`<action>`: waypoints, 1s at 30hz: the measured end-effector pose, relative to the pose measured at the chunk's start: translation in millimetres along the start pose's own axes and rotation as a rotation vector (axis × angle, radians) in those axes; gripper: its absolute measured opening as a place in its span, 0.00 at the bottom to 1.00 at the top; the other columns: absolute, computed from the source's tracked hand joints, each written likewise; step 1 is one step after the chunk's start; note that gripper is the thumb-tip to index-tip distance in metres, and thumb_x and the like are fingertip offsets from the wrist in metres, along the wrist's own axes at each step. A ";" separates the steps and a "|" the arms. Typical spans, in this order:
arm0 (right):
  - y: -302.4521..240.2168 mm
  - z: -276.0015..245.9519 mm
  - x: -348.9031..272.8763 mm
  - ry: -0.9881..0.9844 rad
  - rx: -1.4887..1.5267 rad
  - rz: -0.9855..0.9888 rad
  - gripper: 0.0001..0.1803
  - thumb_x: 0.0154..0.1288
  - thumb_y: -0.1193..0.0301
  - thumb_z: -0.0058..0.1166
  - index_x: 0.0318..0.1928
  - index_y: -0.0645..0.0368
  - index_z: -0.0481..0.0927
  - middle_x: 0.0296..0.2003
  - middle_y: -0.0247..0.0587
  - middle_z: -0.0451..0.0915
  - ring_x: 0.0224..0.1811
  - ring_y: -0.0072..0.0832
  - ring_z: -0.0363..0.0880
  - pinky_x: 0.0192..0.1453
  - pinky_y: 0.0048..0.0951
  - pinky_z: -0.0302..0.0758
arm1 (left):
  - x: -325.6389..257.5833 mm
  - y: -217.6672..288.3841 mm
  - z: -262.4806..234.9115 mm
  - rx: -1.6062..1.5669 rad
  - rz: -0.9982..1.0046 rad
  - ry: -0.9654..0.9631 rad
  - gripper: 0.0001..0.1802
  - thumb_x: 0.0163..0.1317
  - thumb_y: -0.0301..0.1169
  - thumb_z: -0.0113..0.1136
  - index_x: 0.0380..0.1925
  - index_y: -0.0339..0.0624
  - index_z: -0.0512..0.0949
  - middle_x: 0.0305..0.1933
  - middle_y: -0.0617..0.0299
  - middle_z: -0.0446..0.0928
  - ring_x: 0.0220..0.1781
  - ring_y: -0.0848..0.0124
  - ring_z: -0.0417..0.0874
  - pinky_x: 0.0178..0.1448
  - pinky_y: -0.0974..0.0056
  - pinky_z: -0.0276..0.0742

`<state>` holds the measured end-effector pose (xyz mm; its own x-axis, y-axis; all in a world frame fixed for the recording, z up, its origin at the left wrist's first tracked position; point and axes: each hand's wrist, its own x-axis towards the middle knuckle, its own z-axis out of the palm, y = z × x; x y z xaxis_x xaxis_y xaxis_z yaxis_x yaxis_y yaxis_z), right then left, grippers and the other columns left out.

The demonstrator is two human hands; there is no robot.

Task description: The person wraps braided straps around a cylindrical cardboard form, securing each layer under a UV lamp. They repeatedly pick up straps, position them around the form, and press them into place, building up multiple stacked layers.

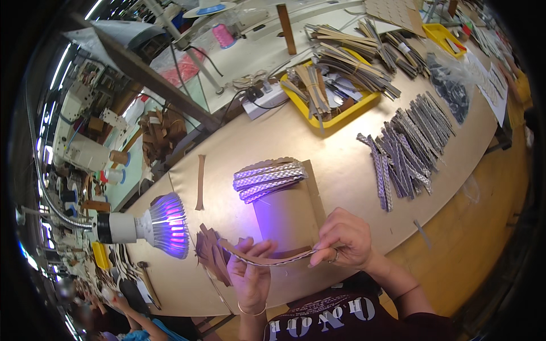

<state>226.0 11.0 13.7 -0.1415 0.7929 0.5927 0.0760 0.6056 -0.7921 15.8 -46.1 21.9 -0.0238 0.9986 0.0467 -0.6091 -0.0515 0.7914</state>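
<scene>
A thin, narrow strip [284, 261], brown on its upper face with a pale patterned edge, bows slightly downward between my two hands. Its right end is pinched in my right hand [346, 237], which wears a ring. My left hand [250, 274] supports the other end between thumb and fingers, and that end sticks out past the fingertips. Just beyond the strip lies a tan board [284, 213]. Several silver-grey woven strips [267, 179] sit side by side across its far end. Beside my left hand is a loose heap of brown strips [211, 253].
A lamp [165, 226] with a purple glow juts in from the left. One brown strip [200, 182] lies alone. Rows of grey woven strips [406, 150] spread to the right. Farther back stands a yellow tray [341, 116] of bundled strips. Sewing machines [85, 150] line the left.
</scene>
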 end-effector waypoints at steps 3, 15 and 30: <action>-1.0 4.5 2.6 0.004 -0.019 -0.005 0.18 0.47 0.57 0.75 0.27 0.52 0.79 0.25 0.31 0.79 0.25 0.27 0.75 0.29 0.27 0.68 | -3.2 -0.5 0.3 -0.165 0.022 0.033 0.19 0.68 0.27 0.58 0.56 0.36 0.68 0.50 0.43 0.81 0.52 0.52 0.84 0.59 0.47 0.80; -0.2 -7.0 -13.9 -0.252 0.150 0.457 0.03 0.64 0.77 0.60 0.34 0.64 0.80 0.26 0.40 0.80 0.28 0.26 0.78 0.34 0.25 0.72 | -0.3 1.9 34.4 0.287 -0.103 0.216 0.18 0.66 0.18 0.57 0.55 0.29 0.70 0.50 0.45 0.81 0.54 0.62 0.84 0.59 0.61 0.81; -1.0 -8.6 -41.7 -0.177 0.231 0.665 0.12 0.72 0.72 0.53 0.31 0.66 0.77 0.26 0.34 0.76 0.28 0.19 0.73 0.34 0.21 0.69 | 12.3 -5.8 39.3 0.137 -0.126 0.242 0.17 0.69 0.23 0.56 0.56 0.29 0.74 0.52 0.56 0.82 0.46 0.76 0.84 0.43 0.72 0.85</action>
<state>240.3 -22.1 -9.0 -0.2968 0.9540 -0.0417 -0.0068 -0.0457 -0.9989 50.2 -33.9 41.8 -0.1528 0.9696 -0.1910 -0.5069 0.0890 0.8574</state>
